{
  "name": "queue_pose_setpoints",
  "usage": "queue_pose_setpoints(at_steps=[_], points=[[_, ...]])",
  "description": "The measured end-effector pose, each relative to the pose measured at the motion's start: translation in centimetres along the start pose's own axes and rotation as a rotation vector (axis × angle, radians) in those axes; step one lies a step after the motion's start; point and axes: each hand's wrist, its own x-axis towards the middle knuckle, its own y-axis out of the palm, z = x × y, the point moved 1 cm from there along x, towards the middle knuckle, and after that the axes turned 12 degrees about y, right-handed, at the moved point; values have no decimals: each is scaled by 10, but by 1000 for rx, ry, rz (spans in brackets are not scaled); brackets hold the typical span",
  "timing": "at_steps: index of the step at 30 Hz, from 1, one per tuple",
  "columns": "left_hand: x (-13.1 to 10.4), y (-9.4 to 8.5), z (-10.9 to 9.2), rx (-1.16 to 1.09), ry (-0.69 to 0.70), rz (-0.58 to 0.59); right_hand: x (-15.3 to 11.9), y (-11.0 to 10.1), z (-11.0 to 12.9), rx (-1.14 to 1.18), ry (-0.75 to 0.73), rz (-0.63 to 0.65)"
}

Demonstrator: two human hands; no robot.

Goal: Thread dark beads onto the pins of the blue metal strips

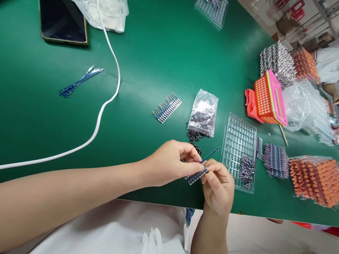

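Note:
My left hand (169, 164) reaches in from the left, thumb and fingers pinched on a small dark-blue strip of parts (195, 176). My right hand (219, 186) meets it from below right, fingertips closed on the strip's right end. A thin blue piece (212, 154) sticks out above the fingertips. Just above the hands, dark beads (194, 136) lie loose beside a clear bag of beads (204, 113). A similar strip with wire leads (167, 108) lies on the table up and to the left. Fingers hide part of the held strip.
On the green table (49, 129) are a clear compartment tray (236, 143), orange stacks (317, 181), an orange basket (265, 98), a phone (62, 18), a plastic bag (108, 8), blue strips (80, 81) and a white cable (105, 104). A person (335, 67) is at the right.

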Motion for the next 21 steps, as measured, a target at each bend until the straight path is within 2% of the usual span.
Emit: queue_pose_setpoints(at_steps=[21], points=[[0, 0, -1, 27, 28, -7, -1, -1, 1, -63, -8, -44]])
